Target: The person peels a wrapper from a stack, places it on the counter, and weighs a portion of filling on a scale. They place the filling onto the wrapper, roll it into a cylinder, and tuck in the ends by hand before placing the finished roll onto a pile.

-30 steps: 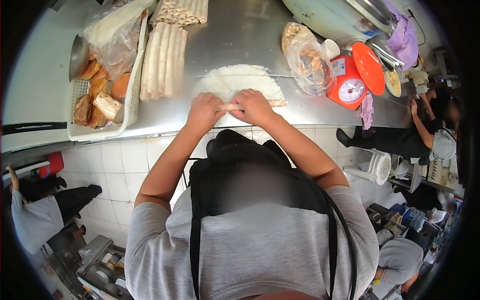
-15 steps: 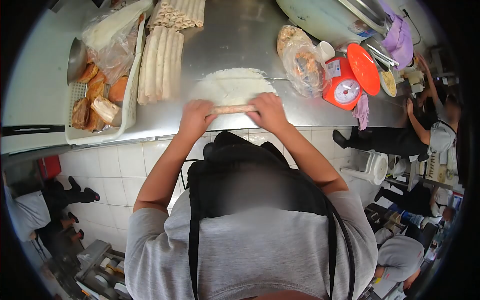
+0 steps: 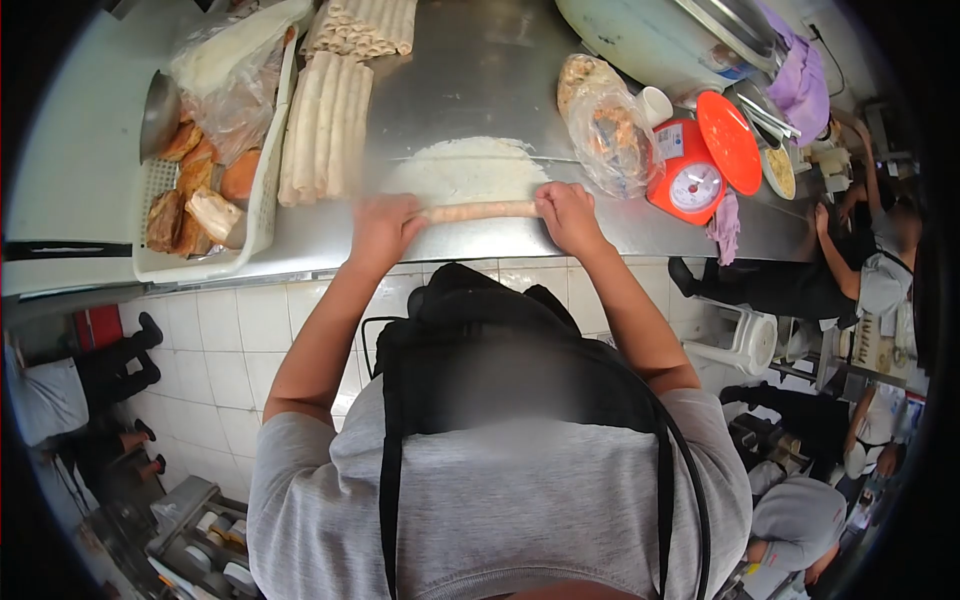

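Right hand (image 3: 571, 217): fingers curled in, closed on one end of the filled roll. Left hand (image 3: 386, 230): blurred, fingers bent at the roll's other end; firmness of hold cannot be told. Filled roll (image 3: 482, 211): one, pale, slim, lying crosswise between both sets of fingers. Thin white sheet (image 3: 465, 168): one, flat, rounded far edge, just beyond the fingers. Long pale rolls (image 3: 325, 130): one row, side by side, forward and left of the left fingers. Clear bag (image 3: 612, 140): one, orange contents, forward and right of the right fingers. Red scale (image 3: 690, 180): one, white dial, farther right of those fingers. White basket (image 3: 262, 205): one, browned pieces inside, well left of the left fingers. Shorter rolls (image 3: 362, 27): one stack, farthest ahead of the left fingers.
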Motion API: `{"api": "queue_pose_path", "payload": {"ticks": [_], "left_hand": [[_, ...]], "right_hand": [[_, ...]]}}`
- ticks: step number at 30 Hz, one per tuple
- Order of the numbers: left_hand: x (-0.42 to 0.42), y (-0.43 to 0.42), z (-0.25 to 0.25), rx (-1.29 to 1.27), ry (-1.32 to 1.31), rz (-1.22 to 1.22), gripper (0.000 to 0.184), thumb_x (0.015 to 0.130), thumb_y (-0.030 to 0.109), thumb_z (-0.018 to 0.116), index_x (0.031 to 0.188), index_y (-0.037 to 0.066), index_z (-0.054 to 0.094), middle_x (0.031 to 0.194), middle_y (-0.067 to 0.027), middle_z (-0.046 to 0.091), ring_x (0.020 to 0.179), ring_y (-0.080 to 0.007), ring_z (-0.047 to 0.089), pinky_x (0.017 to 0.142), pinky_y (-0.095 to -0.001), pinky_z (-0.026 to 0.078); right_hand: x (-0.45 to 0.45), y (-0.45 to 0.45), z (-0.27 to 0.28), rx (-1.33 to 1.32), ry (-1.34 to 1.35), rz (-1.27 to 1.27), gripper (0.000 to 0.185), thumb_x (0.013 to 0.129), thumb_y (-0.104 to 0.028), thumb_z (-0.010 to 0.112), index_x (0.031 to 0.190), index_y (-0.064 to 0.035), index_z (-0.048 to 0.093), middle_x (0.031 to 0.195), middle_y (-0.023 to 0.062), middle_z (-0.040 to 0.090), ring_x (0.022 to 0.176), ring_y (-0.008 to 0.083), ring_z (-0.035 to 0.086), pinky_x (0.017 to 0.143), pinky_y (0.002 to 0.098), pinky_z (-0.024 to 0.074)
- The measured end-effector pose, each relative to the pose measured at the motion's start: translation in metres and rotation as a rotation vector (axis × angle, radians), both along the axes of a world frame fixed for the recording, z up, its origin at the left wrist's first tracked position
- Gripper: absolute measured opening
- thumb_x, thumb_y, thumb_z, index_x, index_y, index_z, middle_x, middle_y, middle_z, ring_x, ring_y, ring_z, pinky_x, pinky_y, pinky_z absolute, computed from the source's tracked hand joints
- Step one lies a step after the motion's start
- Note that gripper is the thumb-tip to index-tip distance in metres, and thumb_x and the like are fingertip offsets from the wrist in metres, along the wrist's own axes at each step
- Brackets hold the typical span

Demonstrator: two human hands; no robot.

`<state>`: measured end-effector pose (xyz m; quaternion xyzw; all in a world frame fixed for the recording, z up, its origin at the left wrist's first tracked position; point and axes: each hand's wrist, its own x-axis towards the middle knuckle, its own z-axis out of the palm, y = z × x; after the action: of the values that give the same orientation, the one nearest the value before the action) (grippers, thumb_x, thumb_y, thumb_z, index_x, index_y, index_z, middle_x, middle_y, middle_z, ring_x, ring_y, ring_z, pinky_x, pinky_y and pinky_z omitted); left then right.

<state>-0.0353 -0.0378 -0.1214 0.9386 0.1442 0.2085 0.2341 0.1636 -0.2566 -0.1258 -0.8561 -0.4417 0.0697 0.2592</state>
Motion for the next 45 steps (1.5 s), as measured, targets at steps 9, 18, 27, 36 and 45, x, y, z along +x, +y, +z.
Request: {"api": "queue_pose_path", "payload": {"ticks": [9, 18, 27, 36, 45], "left_hand": [[0.011, 0.018, 0.009, 0.109, 0.123, -0.109, 0.014, 0.068, 0.018, 0.064, 0.08, 0.011, 0.062, 0.075, -0.0051, 0.057, 0.08, -0.0278, 0.051, 0.07, -0.04, 0.037], [0.037, -0.028, 0.0, 0.007, -0.073, -0.073, 0.024, 0.065, 0.011, 0.066, 0.087, 0.007, 0.061, 0.087, -0.0091, 0.055, 0.084, -0.0296, 0.05, 0.075, -0.0402, 0.039], [0.041, -0.016, 0.001, -0.115, 0.046, -0.131, 0.02, 0.066, 0.012, 0.066, 0.085, 0.005, 0.061, 0.083, -0.0109, 0.057, 0.082, -0.0297, 0.051, 0.074, -0.039, 0.04], [0.029, -0.012, -0.006, -0.047, -0.005, -0.072, 0.023, 0.067, 0.017, 0.067, 0.088, 0.009, 0.064, 0.087, -0.0083, 0.056, 0.085, -0.0278, 0.051, 0.075, -0.0395, 0.038], [0.018, -0.007, 0.006, -0.147, 0.077, 0.129, 0.022, 0.068, 0.019, 0.067, 0.087, 0.01, 0.061, 0.082, -0.0045, 0.057, 0.083, -0.0244, 0.052, 0.074, -0.0382, 0.033]], "right_hand": [[-0.029, 0.045, 0.006, 0.156, -0.289, 0.246, 0.025, 0.068, -0.02, 0.064, 0.091, -0.015, 0.058, 0.087, 0.0036, 0.052, 0.085, 0.0242, 0.049, 0.071, 0.0368, 0.0387], [-0.023, 0.051, 0.004, 0.025, -0.172, 0.263, 0.027, 0.067, -0.025, 0.067, 0.091, -0.0167, 0.058, 0.089, 0.0018, 0.053, 0.086, 0.0234, 0.05, 0.072, 0.0369, 0.0389], [-0.031, 0.075, 0.016, -0.04, -0.09, 0.31, 0.027, 0.068, -0.027, 0.067, 0.09, -0.0135, 0.058, 0.091, 0.0037, 0.055, 0.091, 0.0253, 0.05, 0.077, 0.037, 0.0389], [-0.015, 0.043, 0.011, -0.004, -0.113, 0.305, 0.028, 0.069, -0.022, 0.065, 0.096, -0.0172, 0.061, 0.091, 0.0029, 0.054, 0.092, 0.0243, 0.047, 0.079, 0.0364, 0.0361], [0.016, 0.017, 0.011, -0.016, 0.027, 0.22, 0.018, 0.076, -0.021, 0.059, 0.093, -0.0161, 0.06, 0.089, 0.0035, 0.056, 0.09, 0.0255, 0.048, 0.078, 0.0387, 0.0333]]}}
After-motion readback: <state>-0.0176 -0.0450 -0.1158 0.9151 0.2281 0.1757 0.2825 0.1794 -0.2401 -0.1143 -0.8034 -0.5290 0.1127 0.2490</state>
